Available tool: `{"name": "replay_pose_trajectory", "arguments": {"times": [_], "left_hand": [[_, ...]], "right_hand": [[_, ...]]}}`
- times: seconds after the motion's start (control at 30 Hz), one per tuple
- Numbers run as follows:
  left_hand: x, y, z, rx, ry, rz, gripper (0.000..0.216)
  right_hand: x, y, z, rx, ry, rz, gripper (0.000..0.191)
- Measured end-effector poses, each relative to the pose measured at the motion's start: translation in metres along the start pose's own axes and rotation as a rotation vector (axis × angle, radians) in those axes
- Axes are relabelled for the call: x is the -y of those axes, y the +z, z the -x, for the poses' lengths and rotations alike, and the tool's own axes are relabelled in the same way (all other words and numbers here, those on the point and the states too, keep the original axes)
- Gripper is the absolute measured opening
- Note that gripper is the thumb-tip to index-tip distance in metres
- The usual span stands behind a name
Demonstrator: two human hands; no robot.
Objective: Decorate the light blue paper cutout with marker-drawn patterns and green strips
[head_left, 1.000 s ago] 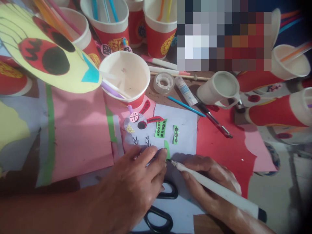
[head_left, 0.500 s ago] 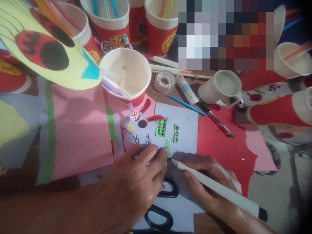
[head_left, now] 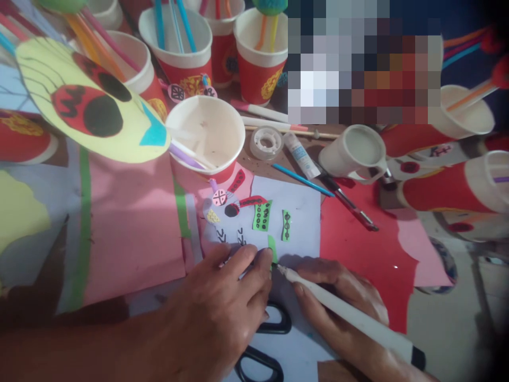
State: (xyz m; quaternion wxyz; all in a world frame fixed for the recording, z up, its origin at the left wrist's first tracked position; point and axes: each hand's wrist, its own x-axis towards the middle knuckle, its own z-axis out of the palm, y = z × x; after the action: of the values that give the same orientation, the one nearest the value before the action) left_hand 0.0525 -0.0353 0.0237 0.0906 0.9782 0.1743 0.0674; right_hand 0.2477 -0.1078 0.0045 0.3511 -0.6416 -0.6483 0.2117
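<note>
My right hand (head_left: 345, 297) is closed around a white marker pen (head_left: 350, 307). Its dark tip meets the edge of a small green paper strip (head_left: 272, 245). Across from it, my left hand (head_left: 234, 286) lies spread on the grey-blue paper (head_left: 302, 207), one fingertip pressing on that strip. Under its fingers a cutout with black marks is partly hidden. Just above are two green pieces with black circles: a wider one (head_left: 263, 215) and a narrow one (head_left: 286, 225). Black scissors handles (head_left: 274, 318) show beneath my left hand; the blades are covered.
A paper cup (head_left: 207, 170) stands behind my hands, near a tape roll (head_left: 256, 146), a glue stick (head_left: 301, 154), a blue straw (head_left: 302, 179) and a white mug (head_left: 345, 154). Red paper (head_left: 358, 228) lies right, pink paper (head_left: 131, 228) left. A yellow paper face (head_left: 131, 122) overhangs the left.
The view has tilted slightly, so most things sit lower in the picture. Both hands keep nearly the same place, with the marker tip still at the green strip.
</note>
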Motion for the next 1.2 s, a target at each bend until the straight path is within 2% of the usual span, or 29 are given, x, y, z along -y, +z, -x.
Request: {"name": "replay_pose_trajectory", "arguments": {"times": [0.13,0.27,0.6,0.8,1.0,1.1,1.2], "left_hand": [[-0.0017,-0.0031,-0.0002,0.049,-0.058,0.026,0.028],[-0.0029,-0.0067,-0.0005,0.074,-0.044,0.029,0.029],[-0.0016,-0.0048,-0.0009,0.046,-0.059,0.020,0.030],[-0.0016,-0.0044,-0.0011,0.049,-0.053,0.003,0.028],[-0.0009,-0.0057,-0.0012,0.019,-0.053,0.018,0.030],[-0.0004,-0.0067,-0.0017,0.009,-0.061,0.024,0.030],[-0.0001,-0.0061,-0.0017,0.008,-0.064,0.032,0.031]], "right_hand": [[0.0007,-0.0014,0.0012,0.036,0.032,0.047,0.006],[-0.0001,-0.0031,0.0020,0.021,0.002,0.053,0.007],[-0.0012,-0.0024,-0.0015,0.034,-0.067,0.012,0.008],[0.0007,-0.0012,-0.0008,0.034,0.021,-0.057,0.006],[0.0019,-0.0029,0.0023,-0.115,0.165,-0.039,0.003],[0.0002,-0.0025,0.0031,-0.122,0.210,-0.072,0.005],[-0.0016,-0.0007,0.0015,-0.140,0.193,-0.166,0.009]]}}
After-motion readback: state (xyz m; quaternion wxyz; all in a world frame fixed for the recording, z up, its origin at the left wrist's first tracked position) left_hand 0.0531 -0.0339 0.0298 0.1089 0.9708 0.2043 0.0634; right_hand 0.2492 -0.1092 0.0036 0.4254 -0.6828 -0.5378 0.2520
